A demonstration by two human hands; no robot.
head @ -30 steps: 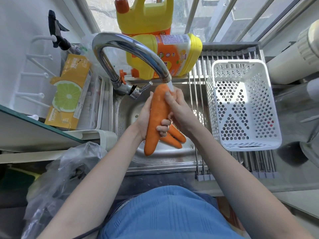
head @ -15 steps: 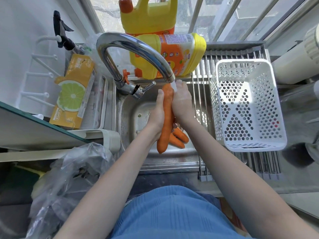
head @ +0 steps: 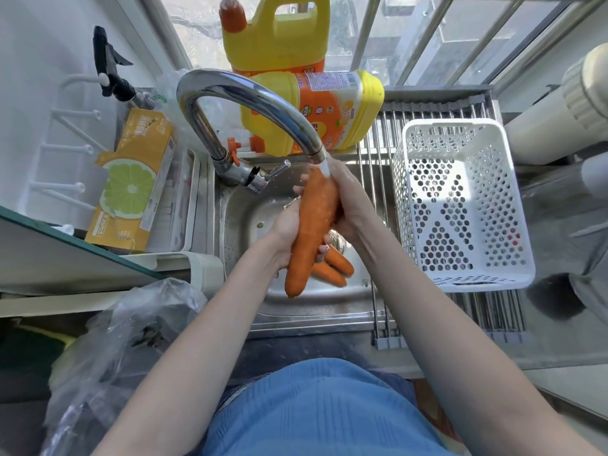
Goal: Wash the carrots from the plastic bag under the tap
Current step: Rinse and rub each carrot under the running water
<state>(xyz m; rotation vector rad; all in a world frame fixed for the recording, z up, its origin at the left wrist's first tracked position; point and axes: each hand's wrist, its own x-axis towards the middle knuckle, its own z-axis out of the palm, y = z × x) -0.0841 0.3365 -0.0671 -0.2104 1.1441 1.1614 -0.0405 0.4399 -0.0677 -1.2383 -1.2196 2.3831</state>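
Steel sink [head: 243, 222] sunk into the table [head: 556, 343], holding two carrots [head: 334, 269] on its bottom beside the drain. Roll-up drying rack [head: 493, 319] laid across the sink's right side, bearing a white perforated basket [head: 460, 205]. Crumpled plastic bag [head: 108, 350] lying at near left. Lime-printed box [head: 131, 182] resting far left.

Orange lime-printed box [head: 131, 185] with unreadable print, yellow detergent jug [head: 316, 110] label too blurred to read

Glossy metal tap [head: 250, 103], shiny steel sink [head: 316, 311], white perforated plastic basket [head: 460, 281]
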